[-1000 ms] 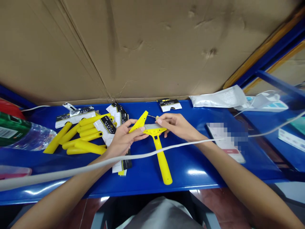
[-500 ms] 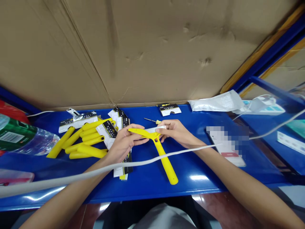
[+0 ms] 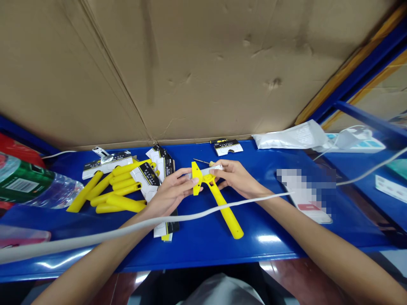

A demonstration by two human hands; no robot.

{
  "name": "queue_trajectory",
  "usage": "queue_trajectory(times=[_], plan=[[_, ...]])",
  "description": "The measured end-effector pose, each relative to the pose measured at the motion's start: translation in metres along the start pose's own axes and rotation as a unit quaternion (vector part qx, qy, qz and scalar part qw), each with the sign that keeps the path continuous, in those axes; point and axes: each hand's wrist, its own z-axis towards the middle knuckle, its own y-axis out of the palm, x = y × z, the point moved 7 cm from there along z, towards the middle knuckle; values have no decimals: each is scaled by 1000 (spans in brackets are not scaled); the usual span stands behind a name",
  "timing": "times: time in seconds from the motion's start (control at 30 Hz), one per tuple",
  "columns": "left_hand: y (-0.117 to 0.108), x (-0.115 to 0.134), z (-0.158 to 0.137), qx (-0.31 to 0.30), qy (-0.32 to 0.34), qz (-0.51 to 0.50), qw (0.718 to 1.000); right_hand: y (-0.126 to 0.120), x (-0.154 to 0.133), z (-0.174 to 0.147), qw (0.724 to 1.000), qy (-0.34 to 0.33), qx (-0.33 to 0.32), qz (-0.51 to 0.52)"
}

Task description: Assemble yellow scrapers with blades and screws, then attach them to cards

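Observation:
My left hand (image 3: 173, 188) is closed on a yellow plastic tool with a long handle (image 3: 227, 214), its thumb against the flat crosspiece (image 3: 196, 178) with small holes at the tool's end. The handle slants down to the right, free of both hands. A whitish strip (image 3: 206, 171) runs behind the yellow head between my hands. Its right end is pinched in my right hand (image 3: 233, 176). Just beyond that hand lies a screwdriver (image 3: 208, 162), its pale handle partly hidden. Left of my left hand are several yellow handles (image 3: 124, 201) in a pile.
Black-and-white printed cards (image 3: 146, 180) lie beside the handles, and another card (image 3: 228, 147) is at the back. A bottle (image 3: 34, 182) lies on the left. A white cable (image 3: 187, 218) crosses above my forearms. A phone-like slab (image 3: 313, 207) and a silvery pouch (image 3: 292, 135) are on the right.
The yellow crosspiece has turned from lying lengthwise to standing nearly upright across the strip. The handle's lower end has swung slightly right and up. Both hands keep their hold.

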Motion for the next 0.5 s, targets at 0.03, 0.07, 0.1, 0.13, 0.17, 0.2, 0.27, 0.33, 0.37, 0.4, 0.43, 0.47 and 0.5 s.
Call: queue_trajectory(times=[0.03,0.07,0.1,0.13,0.17,0.2,0.27,0.33,0.37,0.4,0.43,0.47,0.5], plan=[[-1,1,-1,-1,11,15,1000,0,-1,0,1000,0,3,-2],[-3,4,-1,5,31,30,999,-1,-1,0,1000,-1,6,-3],[-5,9,-1,14,58,46,997,-1,-1,0,1000,-2,7,-6],[-8,16,-1,25,92,65,993,-1,-1,1,1000,-4,8,-8],[-10,22,-2,36,126,87,988,-1,-1,1,1000,-5,7,-10],[-12,29,-3,48,158,111,980,-1,-1,1,1000,-6,4,-13],[-13,41,-7,70,202,163,963,0,1,1,1000,-6,-7,-20],[-12,47,-12,85,223,203,950,2,2,1,999,-5,-20,-26],[-12,49,-14,89,226,214,946,3,3,1,999,-5,-27,-27],[-11,50,-16,92,226,219,945,4,3,0,999,-5,-32,-28],[-11,51,-18,98,226,220,944,5,4,0,999,-6,-36,-28],[-12,51,-19,107,227,220,943,6,4,0,999,-6,-40,-27],[-14,52,-20,117,231,223,940,6,3,0,999,-6,-44,-26]])
